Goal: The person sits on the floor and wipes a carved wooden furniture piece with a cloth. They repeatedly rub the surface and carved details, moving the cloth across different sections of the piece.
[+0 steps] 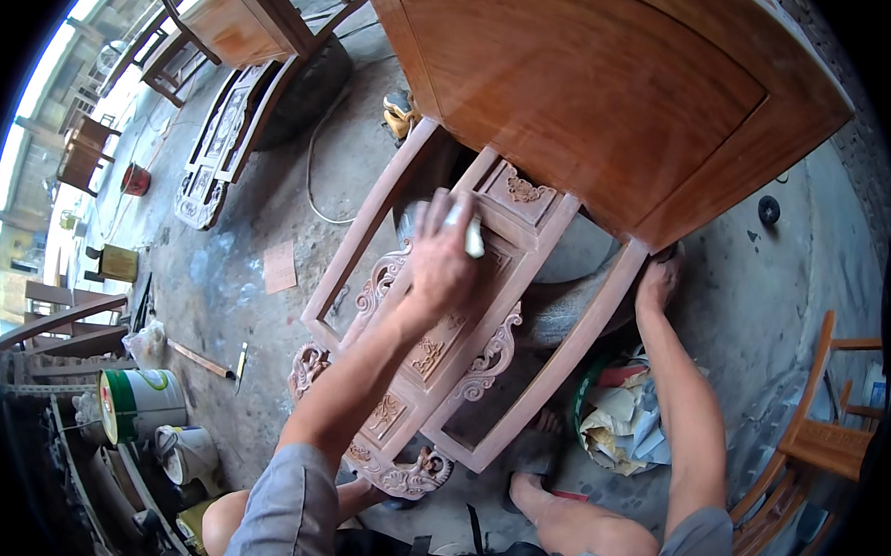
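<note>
A wooden chair lies tipped over, its carved, pale, dusty backrest (504,310) toward me and its broad reddish-brown seat panel (622,97) rising at the far side. My left hand (441,263) is on the upper part of the backrest beside the central panel, closed around a small white pad (474,238); its fingers are slightly blurred. At the right, my right hand (661,277) grips the chair by the corner where the side post meets the seat. Some of those fingers are hidden behind the wood. Scrolled carvings (487,359) flank the central panel.
A dark tyre (563,318) lies under the chair. Beside my right forearm stands a bin of crumpled paper (623,420). Paint buckets (147,404) are at the left, near a hammer-like tool (200,359). Another carved chair (238,130) lies farther back; a yellow power tool (400,112) rests behind the backrest.
</note>
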Action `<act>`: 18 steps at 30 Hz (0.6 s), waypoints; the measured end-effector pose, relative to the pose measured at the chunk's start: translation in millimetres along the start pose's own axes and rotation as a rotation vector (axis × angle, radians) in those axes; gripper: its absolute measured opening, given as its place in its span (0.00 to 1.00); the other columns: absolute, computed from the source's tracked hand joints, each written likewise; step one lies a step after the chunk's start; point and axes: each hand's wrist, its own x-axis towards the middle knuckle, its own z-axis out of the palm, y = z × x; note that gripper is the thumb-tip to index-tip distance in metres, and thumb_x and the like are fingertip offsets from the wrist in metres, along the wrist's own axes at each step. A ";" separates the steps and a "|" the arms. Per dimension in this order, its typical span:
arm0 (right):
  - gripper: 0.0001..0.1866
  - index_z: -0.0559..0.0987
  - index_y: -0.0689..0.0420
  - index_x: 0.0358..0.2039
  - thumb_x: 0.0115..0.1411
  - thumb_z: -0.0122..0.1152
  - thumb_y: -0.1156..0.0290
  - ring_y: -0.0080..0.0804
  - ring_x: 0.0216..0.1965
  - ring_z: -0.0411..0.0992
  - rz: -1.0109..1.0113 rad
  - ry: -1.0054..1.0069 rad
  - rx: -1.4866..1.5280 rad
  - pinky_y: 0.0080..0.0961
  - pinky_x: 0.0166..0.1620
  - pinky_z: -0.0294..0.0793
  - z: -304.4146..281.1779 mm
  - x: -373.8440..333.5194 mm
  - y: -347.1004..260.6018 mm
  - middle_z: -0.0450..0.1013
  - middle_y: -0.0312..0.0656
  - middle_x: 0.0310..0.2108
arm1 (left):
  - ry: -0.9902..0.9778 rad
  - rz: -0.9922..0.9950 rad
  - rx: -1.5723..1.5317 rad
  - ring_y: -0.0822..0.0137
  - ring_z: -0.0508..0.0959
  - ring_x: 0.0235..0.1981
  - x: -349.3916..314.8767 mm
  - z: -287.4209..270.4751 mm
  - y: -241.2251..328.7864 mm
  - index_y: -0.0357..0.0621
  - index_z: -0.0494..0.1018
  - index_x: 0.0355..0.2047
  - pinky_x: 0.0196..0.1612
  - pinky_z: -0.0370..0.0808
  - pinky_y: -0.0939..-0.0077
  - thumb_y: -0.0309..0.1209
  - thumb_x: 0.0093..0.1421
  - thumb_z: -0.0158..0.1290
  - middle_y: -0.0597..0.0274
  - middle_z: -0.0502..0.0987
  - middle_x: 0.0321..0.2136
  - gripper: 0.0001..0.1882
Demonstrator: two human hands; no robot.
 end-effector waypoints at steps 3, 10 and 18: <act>0.34 0.68 0.65 0.67 0.76 0.48 0.48 0.61 0.67 0.66 0.048 -0.025 -0.025 0.47 0.69 0.64 -1.2 -17.9 -13.6 0.69 0.64 0.64 | -0.023 -0.072 -0.184 0.35 0.65 0.70 -28.3 5.5 9.5 0.40 0.66 0.70 0.73 0.61 0.45 0.21 0.57 0.53 0.31 0.69 0.65 0.38; 0.31 0.69 0.67 0.65 0.76 0.45 0.53 0.64 0.66 0.65 -0.049 0.032 -0.036 0.49 0.69 0.63 -3.3 -9.4 -11.4 0.69 0.66 0.63 | -0.002 0.094 -0.018 0.36 0.69 0.68 -15.8 -8.9 0.0 0.31 0.65 0.69 0.72 0.64 0.44 0.24 0.61 0.57 0.31 0.71 0.64 0.35; 0.29 0.69 0.69 0.65 0.76 0.44 0.57 0.63 0.66 0.66 -0.007 0.007 -0.058 0.48 0.69 0.63 -9.6 -15.9 -28.8 0.68 0.67 0.64 | -0.078 0.240 -0.165 0.41 0.73 0.66 -16.0 1.6 -4.9 0.32 0.66 0.68 0.70 0.70 0.52 0.20 0.56 0.57 0.38 0.76 0.61 0.37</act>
